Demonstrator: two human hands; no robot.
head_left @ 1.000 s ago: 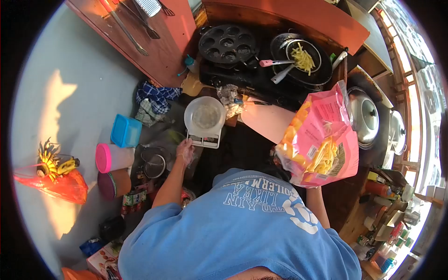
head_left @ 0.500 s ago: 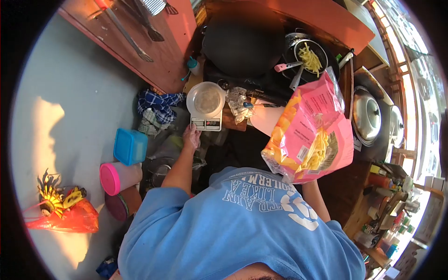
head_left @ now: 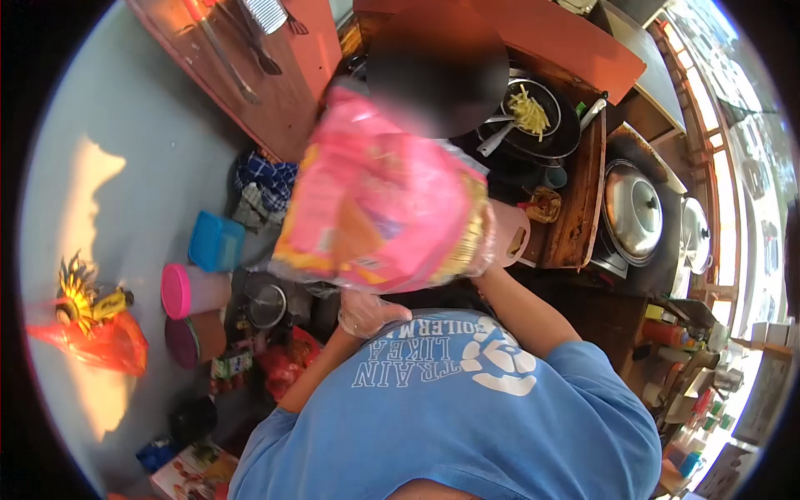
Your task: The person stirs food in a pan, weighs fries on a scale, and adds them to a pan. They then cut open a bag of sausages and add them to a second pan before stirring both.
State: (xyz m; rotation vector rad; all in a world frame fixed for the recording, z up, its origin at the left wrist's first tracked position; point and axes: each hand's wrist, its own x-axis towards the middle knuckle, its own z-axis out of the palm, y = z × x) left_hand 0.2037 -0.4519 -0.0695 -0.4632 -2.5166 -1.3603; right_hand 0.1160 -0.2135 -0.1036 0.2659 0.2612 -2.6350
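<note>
A large pink and yellow plastic bag of cut fries, smeared by motion, is held up in front of me. My right hand, in a clear plastic glove, is closed on its right side. At the bag's lower edge is my left hand, also in a clear glove. Its thumb stretches to the right, while the other fingers are hidden at the bag. The bag covers the place where the kitchen scale and clear bowl stood. Beyond it, pale fries lie in a strainer over a dark pan.
A lidded metal pot stands at the right. On the left are a blue container, a pink-lidded tub and a checked cloth. Bananas lie with a red bag by the wall. A round dark blur covers the top middle.
The bag has swung from right to left, over where the scale stood. My left hand has drawn back from the scale to the bag's lower edge. The view has shifted slightly.
</note>
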